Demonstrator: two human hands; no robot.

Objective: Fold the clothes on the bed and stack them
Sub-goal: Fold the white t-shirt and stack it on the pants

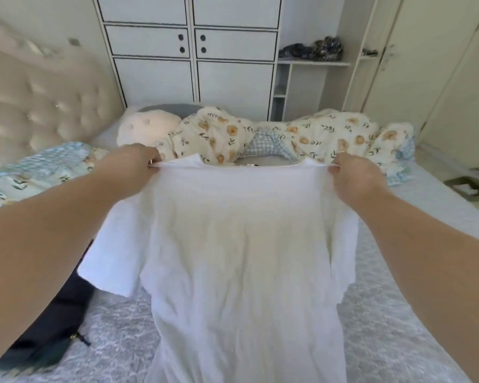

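White cotton T-shirt (241, 244) is hanging above the grey textured bed (398, 313), left hand (127, 168) and right hand (354, 179) pinching its shoulders; uneven lowering is likely risking a wrinkled, crooked fold.

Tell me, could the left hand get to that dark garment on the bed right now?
Probably not yet. The left hand pinches one shoulder of the white T-shirt, the right hand the other. The dark garment lies uncovered below the left forearm, so the path looks free once the shirt is released.
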